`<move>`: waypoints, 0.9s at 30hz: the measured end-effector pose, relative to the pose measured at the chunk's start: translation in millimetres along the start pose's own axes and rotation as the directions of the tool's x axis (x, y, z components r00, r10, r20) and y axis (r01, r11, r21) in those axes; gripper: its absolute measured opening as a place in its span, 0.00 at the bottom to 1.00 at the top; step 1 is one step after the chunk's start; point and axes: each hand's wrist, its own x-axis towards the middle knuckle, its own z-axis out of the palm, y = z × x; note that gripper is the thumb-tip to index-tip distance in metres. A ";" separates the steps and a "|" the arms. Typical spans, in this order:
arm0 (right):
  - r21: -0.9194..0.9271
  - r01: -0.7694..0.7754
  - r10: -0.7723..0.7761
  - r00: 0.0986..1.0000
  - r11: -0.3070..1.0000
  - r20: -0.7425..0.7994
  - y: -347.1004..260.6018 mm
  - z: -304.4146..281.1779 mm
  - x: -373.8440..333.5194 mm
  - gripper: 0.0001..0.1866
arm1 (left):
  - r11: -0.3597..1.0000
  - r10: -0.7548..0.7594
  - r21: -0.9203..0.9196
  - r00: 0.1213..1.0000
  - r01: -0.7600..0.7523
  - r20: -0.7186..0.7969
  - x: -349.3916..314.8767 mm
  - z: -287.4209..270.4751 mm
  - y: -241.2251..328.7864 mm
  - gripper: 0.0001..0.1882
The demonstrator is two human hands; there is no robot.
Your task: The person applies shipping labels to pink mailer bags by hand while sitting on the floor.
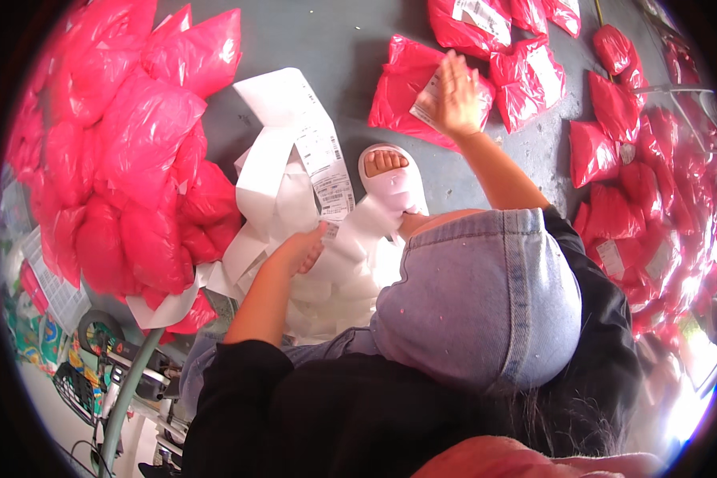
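My right hand [452, 99] lies flat, fingers stretched out, on a white printed label [427, 102] on a shiny pink plastic mailer bag [398, 92]. Part of that label is hidden under the palm. Lower and to the left, my left hand [301, 250] has its fingers curled in at a long strip of shipping labels [327, 163], which seems pinched by the thumb. The strip folds back on itself and runs into a heap of white backing paper [319, 299] between my legs.
Pink bags [147, 135] are piled high on the left. More labelled bags [526, 84] lie beyond my right hand, and another heap [629, 215] fills the right side. My sandalled foot [390, 179] rests on the grey floor [327, 40]. A green metal tube [127, 398] stands at lower left.
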 end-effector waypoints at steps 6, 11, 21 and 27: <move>0.122 -0.183 0.180 0.983 0.976 0.031 26.6 -5.4 25.2 0.41 | 0.665 0.443 0.735 0.862 -0.131 -0.248 -142.4 3.5 -41.6 0.19; -0.050 -0.432 0.387 0.745 0.901 0.544 43.2 6.6 19.8 0.40 | 0.391 0.765 0.870 0.632 -0.300 -0.126 -254.8 7.2 -103.1 0.13; -0.413 -0.510 0.637 0.419 0.755 0.647 165.0 -160.0 -190.2 0.23 | 0.121 0.926 0.876 0.371 -0.466 0.069 -264.9 -7.0 -161.7 0.17; -0.007 -0.594 0.486 0.651 0.805 0.583 107.0 -99.7 -4.5 0.18 | 0.057 0.902 0.841 0.388 -0.539 0.188 -285.9 -22.9 -160.5 0.15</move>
